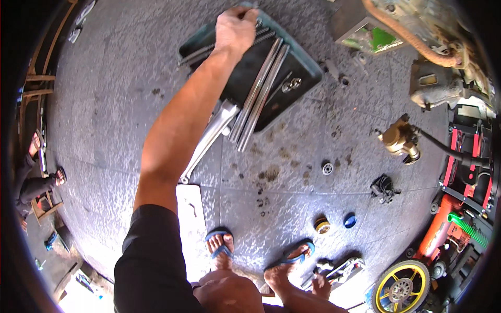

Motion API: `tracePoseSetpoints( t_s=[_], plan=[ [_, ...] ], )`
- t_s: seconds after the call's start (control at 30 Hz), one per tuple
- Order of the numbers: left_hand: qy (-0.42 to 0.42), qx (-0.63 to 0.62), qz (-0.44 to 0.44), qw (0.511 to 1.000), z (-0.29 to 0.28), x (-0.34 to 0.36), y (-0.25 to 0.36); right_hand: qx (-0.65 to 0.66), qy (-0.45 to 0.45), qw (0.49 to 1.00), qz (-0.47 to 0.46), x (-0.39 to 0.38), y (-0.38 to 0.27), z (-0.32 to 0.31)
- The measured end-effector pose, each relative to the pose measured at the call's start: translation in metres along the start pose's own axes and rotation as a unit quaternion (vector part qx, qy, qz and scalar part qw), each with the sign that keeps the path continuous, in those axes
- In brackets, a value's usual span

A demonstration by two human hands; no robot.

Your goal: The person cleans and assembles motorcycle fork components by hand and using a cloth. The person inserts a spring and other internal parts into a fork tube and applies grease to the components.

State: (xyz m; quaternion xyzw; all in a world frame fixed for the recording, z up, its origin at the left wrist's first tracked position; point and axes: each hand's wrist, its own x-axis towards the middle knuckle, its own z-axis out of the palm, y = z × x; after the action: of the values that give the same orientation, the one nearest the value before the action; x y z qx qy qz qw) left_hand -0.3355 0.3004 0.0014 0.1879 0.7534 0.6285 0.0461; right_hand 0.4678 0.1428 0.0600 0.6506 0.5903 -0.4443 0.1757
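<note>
At far side of tray (pixel 301 50), curling left hand (pixel 236 30); can't tell grip, likewise right hand (pixel 321 287). Hold tray's tubes (pixel 264 98) mid-length: likely heavy, slick.

The dark grey floor (pixel 104 109), scuffed and seamed, bears brownish stains (pixel 271 172) and a dark rectangular tray (pixel 295 47) toward the far side. Nearer lie a small round metal part (pixel 327 168), a crumpled black bundle (pixel 384 189) and, just beside each other, a yellowish round piece (pixel 322 225) and a blue one (pixel 349 220). A pale flat panel (pixel 189 219) lies near a blue-strapped sandal (pixel 222 250).
</note>
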Motion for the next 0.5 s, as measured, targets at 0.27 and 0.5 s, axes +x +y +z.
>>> tracePoseSetpoints(
  t_s=[0.27, 0.5],
  plan=[
    [-0.172, -0.271, -0.179, 0.93, -0.045, -0.145, 0.097, -0.06, -0.01, 0.975, -0.215, 0.098, -0.192, 0.027],
    [-0.246, -0.134, -0.206, 0.938, -0.111, -0.249, 0.08, -0.108, -0.056, 0.884, -0.452, 0.122, -0.241, 0.116]
  ],
)
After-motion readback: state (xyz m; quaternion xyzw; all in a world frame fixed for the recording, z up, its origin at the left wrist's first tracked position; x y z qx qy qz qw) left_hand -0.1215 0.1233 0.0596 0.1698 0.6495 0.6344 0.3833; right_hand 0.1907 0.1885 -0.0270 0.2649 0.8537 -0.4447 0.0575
